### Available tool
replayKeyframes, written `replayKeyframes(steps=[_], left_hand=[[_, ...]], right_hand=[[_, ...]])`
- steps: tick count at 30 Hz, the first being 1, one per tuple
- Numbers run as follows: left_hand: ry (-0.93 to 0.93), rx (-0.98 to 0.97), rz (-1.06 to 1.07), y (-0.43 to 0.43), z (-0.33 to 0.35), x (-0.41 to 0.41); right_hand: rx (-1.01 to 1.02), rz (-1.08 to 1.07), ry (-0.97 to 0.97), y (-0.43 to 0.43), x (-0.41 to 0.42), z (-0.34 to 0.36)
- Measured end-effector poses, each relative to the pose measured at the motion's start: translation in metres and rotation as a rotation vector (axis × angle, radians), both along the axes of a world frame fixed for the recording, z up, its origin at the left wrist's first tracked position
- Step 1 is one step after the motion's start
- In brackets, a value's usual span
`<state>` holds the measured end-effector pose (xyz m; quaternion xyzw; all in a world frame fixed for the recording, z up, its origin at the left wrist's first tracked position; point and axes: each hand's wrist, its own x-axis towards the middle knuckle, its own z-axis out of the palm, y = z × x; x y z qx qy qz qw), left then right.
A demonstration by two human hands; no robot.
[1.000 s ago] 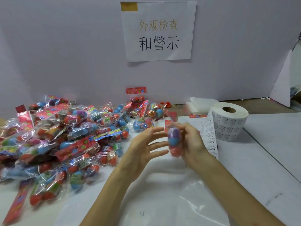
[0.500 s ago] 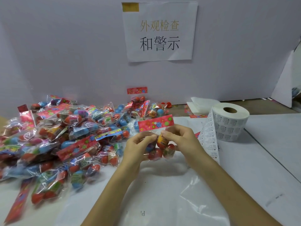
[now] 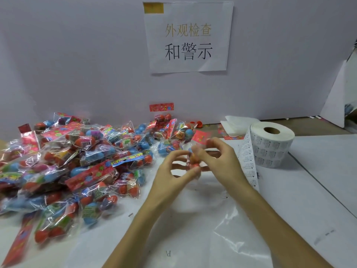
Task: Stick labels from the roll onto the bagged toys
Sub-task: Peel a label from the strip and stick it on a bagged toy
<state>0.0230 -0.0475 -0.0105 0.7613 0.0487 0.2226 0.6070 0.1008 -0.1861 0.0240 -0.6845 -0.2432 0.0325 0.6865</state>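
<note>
Crinkly clear plastic bag of red and blue toy balls (image 3: 193, 163), seen from the head camera, hangs above the white counter (image 3: 318, 190), pinched by left grip (image 3: 172, 171) and right grip (image 3: 220, 159). It is likely light, soft and slippery, so pinch its edges. The white paper label roll (image 3: 272, 146) is near.

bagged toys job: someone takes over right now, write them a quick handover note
Left hand and right hand: both grip one bagged toy; blurred, so no label can be made out on it.
Label roll stands at the right, its strip trailing toward the hands.
Pile of bagged toys lies at the left; which are labelled cannot be told.
To do: label the held bag, then the pile.
</note>
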Motion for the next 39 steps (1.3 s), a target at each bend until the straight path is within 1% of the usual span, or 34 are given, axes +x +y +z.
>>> replayKeyframes(steps=[3,4,5,7,8,10,13,14,16,19,22,25,29,32,34,37,38,39], left_hand=[[0.004,-0.078,0.042,0.000,-0.001,0.001],[0.007,-0.128,0.042,0.004,0.000,0.000],[0.018,-0.190,0.022,0.008,0.002,-0.001],[0.057,-0.348,-0.064,0.014,0.004,-0.001],[0.079,-0.426,-0.106,0.014,0.005,-0.001],[0.124,-0.565,-0.165,0.013,0.007,0.000],[0.138,-0.693,-0.226,0.012,0.010,0.002],[0.141,-0.721,-0.238,0.012,0.010,0.001],[0.169,-0.748,-0.251,0.013,0.013,0.001],[0.206,-0.725,-0.253,0.014,0.016,0.000],[0.201,-0.704,-0.264,0.013,0.014,-0.002],[0.187,-0.594,-0.281,0.014,0.009,-0.003],[0.235,-0.448,-0.214,0.014,0.006,-0.004],[0.254,-0.395,-0.196,0.013,0.007,-0.003],[0.244,-0.401,-0.158,0.012,0.007,-0.002],[0.183,-0.374,-0.020,0.008,0.004,0.001],[0.167,-0.315,0.055,0.008,0.002,0.001],[0.159,-0.213,0.138,0.008,-0.001,0.002]], right_hand=[[0.002,0.234,-0.021,0.002,-0.001,0.001],[0.004,0.251,-0.042,0.001,0.000,0.001],[-0.007,0.225,-0.080,0.000,0.001,0.000],[-0.102,0.082,-0.168,-0.001,0.004,-0.003],[-0.148,0.007,-0.180,-0.001,0.006,-0.005],[-0.159,-0.050,-0.096,-0.003,0.009,-0.005],[-0.102,0.091,0.151,-0.005,0.012,-0.004],[-0.100,0.131,0.182,-0.004,0.012,-0.005],[-0.096,0.145,0.176,-0.002,0.009,-0.006],[-0.098,0.112,0.165,-0.001,0.007,-0.005],[-0.091,0.084,0.191,-0.002,0.008,-0.005],[-0.093,0.094,0.197,-0.004,0.009,-0.003],[-0.137,0.114,0.146,-0.006,0.009,-0.002],[-0.167,0.093,0.110,-0.006,0.010,-0.003],[-0.220,0.046,0.031,-0.004,0.011,-0.006],[-0.332,-0.159,-0.223,-0.006,0.015,-0.007],[-0.346,-0.255,-0.313,-0.010,0.018,-0.006],[-0.351,-0.356,-0.383,-0.015,0.021,-0.003]])
